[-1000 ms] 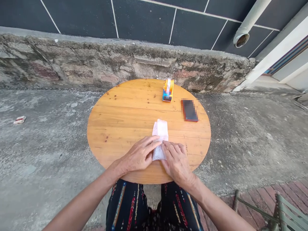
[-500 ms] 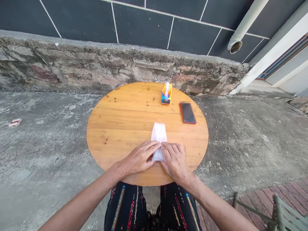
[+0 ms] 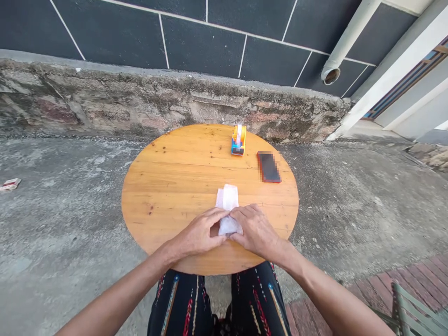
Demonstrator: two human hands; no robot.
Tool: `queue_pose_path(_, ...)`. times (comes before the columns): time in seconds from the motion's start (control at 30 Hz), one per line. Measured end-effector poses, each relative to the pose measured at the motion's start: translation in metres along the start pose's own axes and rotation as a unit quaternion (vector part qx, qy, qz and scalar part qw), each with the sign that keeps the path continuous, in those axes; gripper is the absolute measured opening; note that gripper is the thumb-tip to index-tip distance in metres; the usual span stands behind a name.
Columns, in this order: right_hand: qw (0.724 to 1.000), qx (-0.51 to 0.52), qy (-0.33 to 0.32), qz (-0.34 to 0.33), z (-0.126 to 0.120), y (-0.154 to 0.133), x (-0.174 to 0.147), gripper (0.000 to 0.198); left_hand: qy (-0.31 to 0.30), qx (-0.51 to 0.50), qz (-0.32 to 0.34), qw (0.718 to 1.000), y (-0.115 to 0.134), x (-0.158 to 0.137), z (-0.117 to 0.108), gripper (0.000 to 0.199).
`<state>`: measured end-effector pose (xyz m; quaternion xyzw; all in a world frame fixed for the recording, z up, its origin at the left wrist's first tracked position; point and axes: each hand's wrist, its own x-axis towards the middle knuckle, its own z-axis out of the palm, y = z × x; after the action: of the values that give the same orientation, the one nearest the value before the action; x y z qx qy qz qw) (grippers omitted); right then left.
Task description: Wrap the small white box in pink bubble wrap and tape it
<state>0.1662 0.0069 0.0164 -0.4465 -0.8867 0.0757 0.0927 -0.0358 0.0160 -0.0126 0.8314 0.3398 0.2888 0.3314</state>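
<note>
Near the front of the round wooden table (image 3: 168, 186) lies a strip of white, slightly translucent wrapping sheet (image 3: 230, 225). Its near part is folded into a small bundle, and whatever is inside cannot be made out. The far end runs away from me in two overlapping layers, one a little left of the other. My left hand (image 3: 200, 232) grips the bundle's left side between thumb and fingers. From the right, my right hand (image 3: 255, 229) holds it too, fingertips on top and thumb at the near edge. The fingertips of both hands almost meet over the sheet.
A yellow and blue tape dispenser (image 3: 238, 140) stands at the table's far edge. Right of it lies a dark phone (image 3: 269, 167) with a red edge, partly pixelated. A low stone ledge (image 3: 140, 100) runs behind the table. A green slatted chair (image 3: 416, 308) is at lower right.
The sheet's far end now shows two offset layers where it looked like one piece. Both hands have curled further around the near bundle. The whole view has shifted slightly.
</note>
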Motion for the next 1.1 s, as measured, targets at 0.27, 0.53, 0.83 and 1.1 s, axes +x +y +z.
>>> queue_pose_path(0.27,0.999,0.017,-0.043,0.002,-0.009,0.007,0.011,0.028,-0.048,-0.044,-0.076,0.995,0.003,0.002,-0.029,0.068)
queue_pose_path(0.53,0.997,0.023,-0.072,-0.001,-0.012,0.011,0.018,0.028,-0.090,-0.103,-0.092,0.986,-0.013,0.015,-0.027,0.066)
queue_pose_path(0.83,0.995,0.020,-0.101,-0.009,-0.016,0.015,0.024,0.024,-0.073,0.018,-0.083,0.994,-0.012,0.013,-0.023,0.066)
queue_pose_path(1.1,0.989,0.026,-0.143,-0.026,-0.022,0.025,0.034,0.030,-0.065,0.000,-0.080,0.995,-0.015,0.012,-0.024,0.064)
